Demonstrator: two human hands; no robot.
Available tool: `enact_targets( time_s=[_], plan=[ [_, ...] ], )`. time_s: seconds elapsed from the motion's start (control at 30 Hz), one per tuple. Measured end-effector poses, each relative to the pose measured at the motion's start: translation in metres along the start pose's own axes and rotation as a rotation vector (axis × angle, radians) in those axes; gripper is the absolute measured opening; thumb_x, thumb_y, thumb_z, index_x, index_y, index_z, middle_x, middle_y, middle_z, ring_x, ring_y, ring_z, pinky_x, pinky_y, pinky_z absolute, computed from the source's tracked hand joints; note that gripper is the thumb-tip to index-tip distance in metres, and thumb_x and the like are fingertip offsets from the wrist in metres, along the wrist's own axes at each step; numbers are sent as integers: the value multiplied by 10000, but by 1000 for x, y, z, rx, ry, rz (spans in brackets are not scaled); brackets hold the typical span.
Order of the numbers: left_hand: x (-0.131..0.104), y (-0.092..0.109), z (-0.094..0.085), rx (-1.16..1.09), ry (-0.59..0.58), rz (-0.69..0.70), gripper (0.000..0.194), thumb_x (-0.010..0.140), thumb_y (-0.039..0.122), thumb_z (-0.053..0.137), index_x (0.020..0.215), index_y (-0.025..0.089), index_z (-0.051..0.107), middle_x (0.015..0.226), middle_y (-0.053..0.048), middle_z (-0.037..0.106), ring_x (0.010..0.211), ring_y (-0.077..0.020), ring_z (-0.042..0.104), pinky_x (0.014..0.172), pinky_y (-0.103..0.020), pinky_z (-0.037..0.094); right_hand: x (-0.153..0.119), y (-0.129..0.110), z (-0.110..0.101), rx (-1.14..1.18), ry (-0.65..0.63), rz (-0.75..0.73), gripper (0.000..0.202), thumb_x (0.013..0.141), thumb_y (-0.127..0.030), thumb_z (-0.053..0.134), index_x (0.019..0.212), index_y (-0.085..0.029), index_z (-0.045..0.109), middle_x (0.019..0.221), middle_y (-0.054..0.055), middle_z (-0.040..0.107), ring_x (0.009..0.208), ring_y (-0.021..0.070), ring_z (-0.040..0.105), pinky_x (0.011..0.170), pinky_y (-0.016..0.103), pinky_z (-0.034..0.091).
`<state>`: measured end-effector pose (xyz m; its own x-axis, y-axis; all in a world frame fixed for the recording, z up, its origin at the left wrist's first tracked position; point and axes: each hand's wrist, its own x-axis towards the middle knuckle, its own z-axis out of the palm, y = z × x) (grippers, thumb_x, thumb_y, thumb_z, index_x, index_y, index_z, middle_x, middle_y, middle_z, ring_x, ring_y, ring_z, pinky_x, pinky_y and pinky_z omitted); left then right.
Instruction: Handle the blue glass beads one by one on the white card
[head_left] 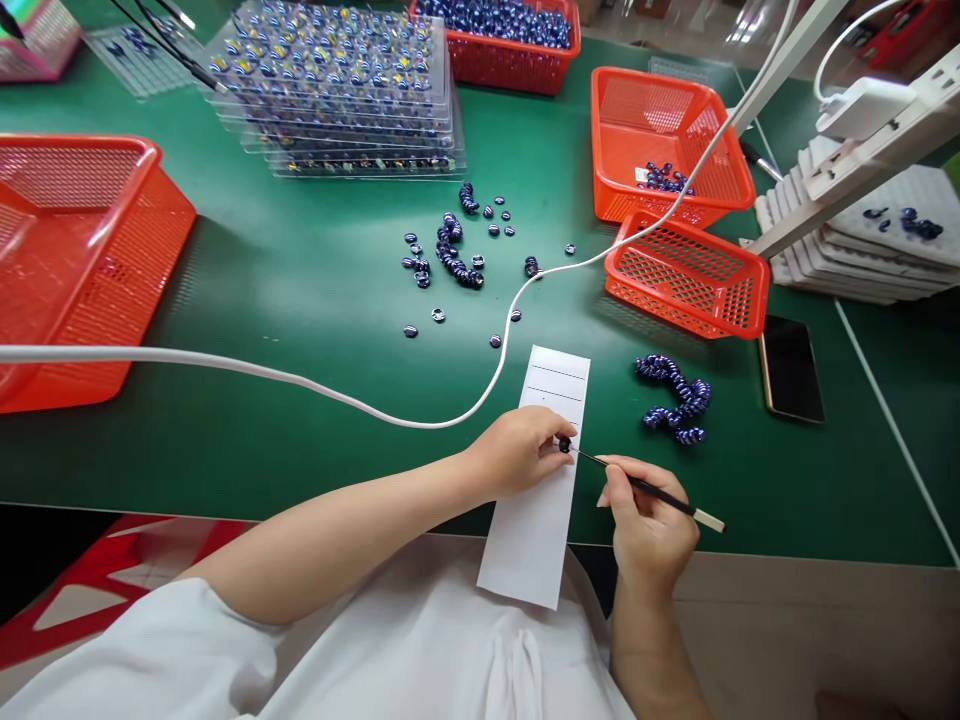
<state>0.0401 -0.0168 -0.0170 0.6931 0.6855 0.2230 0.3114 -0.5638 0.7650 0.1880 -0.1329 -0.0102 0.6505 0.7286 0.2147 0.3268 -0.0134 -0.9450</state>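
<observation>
Over a white paper strip [529, 540] with printed lines, my left hand [517, 450] pinches a small dark round piece [565, 444] between thumb and fingers. My right hand [651, 515] grips a thin paintbrush [660, 493] with a dark handle and a pale end; its fine tip meets or nearly meets the piece. Beyond the strip, shiny dark-blue striped pieces [459, 262] lie loose and in curved rows. Right of the strip, a winding row of similar pieces [679, 395] rests on the green table [337, 300].
A white cable [360, 408] crosses the table before my hands. Orange baskets stand at left [142, 260], back [517, 70] and right [686, 275]. Clear trays of pieces [337, 95] are stacked behind. A phone [791, 368] lies right, near white foam sheets [847, 240] and a metal post [847, 155].
</observation>
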Motion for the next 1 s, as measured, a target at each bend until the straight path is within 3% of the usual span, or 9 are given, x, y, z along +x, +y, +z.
enact_targets(
  time_s=[0.4,1.0],
  plan=[
    [-1,0,4,45,14,61,203,834,140,671,1033,166,697,888,-52,678,764,-151,639,706,-261,535,-1,-1,1,-38,4,15,92,835,-267,729,860,-179,718,881,41,737,486,85,601,460,237,533],
    [-2,3,5,103,27,75,165,858,144,621,1008,153,688,873,-63,659,770,-159,626,702,-269,542,-2,1,0,-212,-26,-110,107,847,-294,724,867,-189,735,847,42,741,575,120,667,494,224,540]
  ],
)
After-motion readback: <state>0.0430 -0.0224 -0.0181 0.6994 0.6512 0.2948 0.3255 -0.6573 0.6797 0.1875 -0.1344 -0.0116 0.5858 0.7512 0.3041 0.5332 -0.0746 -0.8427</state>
